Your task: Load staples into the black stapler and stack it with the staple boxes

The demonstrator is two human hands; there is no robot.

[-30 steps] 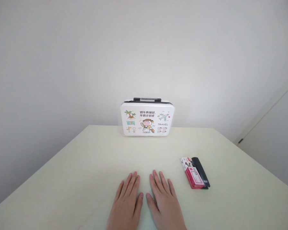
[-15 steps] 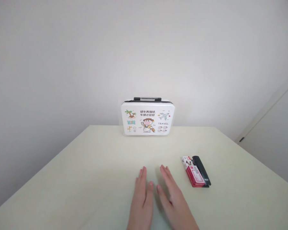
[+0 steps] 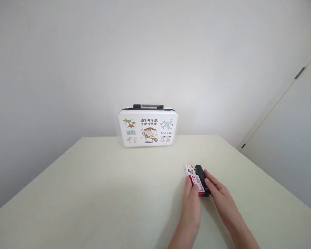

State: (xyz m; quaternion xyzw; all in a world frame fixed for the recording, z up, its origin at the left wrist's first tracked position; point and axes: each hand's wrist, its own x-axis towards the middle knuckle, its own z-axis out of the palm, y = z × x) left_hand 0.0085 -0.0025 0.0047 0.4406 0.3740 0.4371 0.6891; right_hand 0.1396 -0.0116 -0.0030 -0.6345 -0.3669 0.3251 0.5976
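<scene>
The left hand [image 3: 191,209] was at the red-and-white box [image 3: 198,184] and the right hand [image 3: 224,202] was at the black stapler [image 3: 201,174]

The black stapler lay on the right part of a pale table [image 3: 106,186]. The red-and-white box was just beside it, on its left. A white box [image 3: 189,170] with a small picture on it poked out at the far end of the red-and-white box.

The left hand was a bit bent. Its fingers were by the left side of the red-and-white box, and its thumb was over the near part of it. The right hand was bent too, with its thumb and fingers along the right side of the black stapler. So the things sat between the two hands. I could not tell if either hand had a tight hold.

Near the back of the table, well apart from the hands, a white case [image 3: 158,131] stood up with its front showing. It had a black handle [image 3: 148,106] on top. On its front were a cartoon cow in a hat, a palm tree, a plane and the word TRAVEL. Behind it was a plain, light wall [image 3: 155,52].
</scene>
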